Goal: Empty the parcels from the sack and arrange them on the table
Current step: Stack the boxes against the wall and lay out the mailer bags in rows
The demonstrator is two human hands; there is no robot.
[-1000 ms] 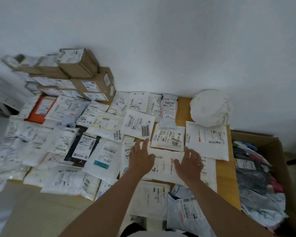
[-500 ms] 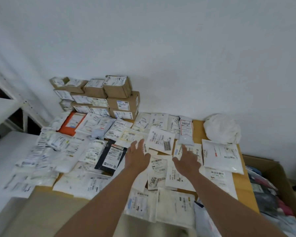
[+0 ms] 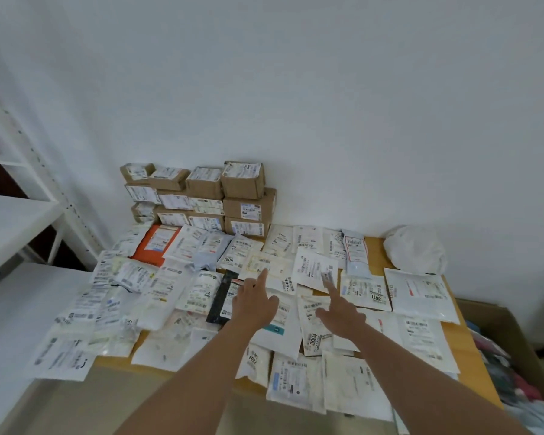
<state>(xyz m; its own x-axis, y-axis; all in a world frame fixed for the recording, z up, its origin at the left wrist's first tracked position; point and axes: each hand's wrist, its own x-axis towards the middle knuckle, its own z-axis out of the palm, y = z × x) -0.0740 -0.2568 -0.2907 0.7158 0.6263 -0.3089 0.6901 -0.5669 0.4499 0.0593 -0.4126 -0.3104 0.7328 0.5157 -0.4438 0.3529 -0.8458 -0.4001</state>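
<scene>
left hand (image 3: 254,304) | right hand (image 3: 339,312) | both reached further over parcels (image 3: 311,271); fingers extended, seemingly touching

Flat parcels (image 3: 311,268) overlap across nearly the whole wooden table (image 3: 376,249), leaving bare strips only by the white bundle (image 3: 415,249) and along the right edge. Stacked cardboard boxes (image 3: 220,196) block the far-left corner against the wall, while an open carton (image 3: 512,328), seemingly full, flanks the right side.

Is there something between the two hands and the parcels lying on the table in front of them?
Nothing visible. The left hand and the right hand reach out directly over the flat white parcels spread on the table, fingers extended. Whether the fingertips touch the parcels cannot be told.
</scene>
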